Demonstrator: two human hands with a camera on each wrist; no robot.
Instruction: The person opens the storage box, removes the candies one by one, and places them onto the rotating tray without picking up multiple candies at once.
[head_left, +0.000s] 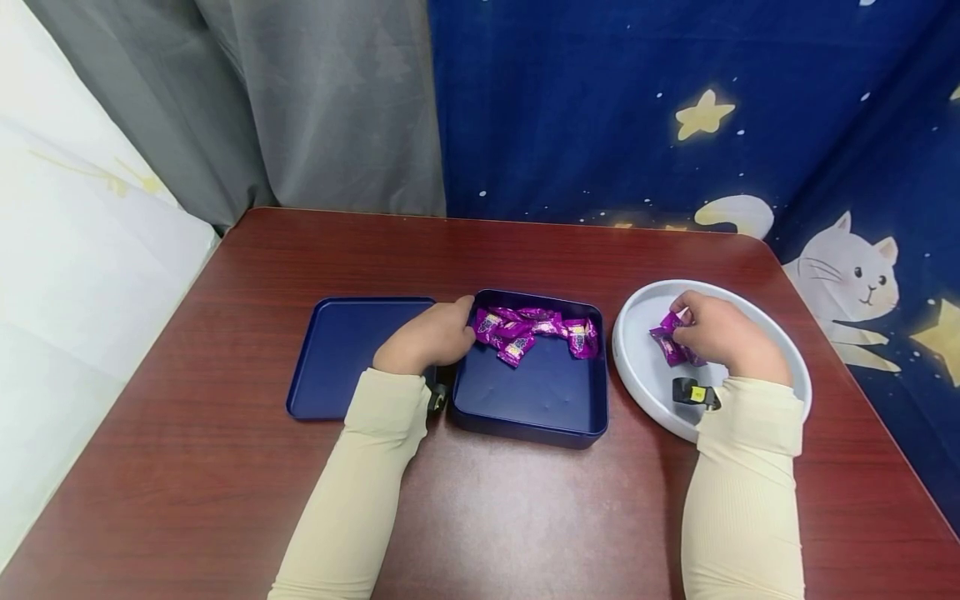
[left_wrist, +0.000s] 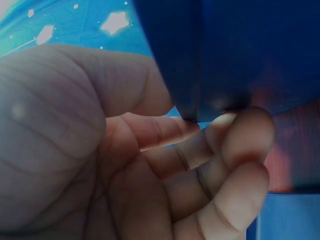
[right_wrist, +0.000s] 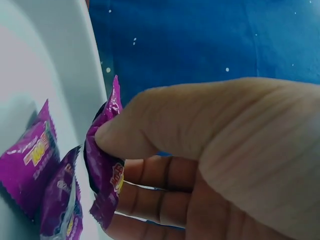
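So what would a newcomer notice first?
Probably the shiny purple packets in the open dark-blue rectangular box, near centre. To its right, the right hand pinches another packet over the round white tray. Behind hangs a navy fabric curtain with yellow stars and a white cat.

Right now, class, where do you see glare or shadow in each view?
Head: pale glare on the brown wooden table; left wrist: dark blue rectangular box in shadow, stars on blue fabric curtain washed out; right wrist: small highlights on the pinched purple packet.
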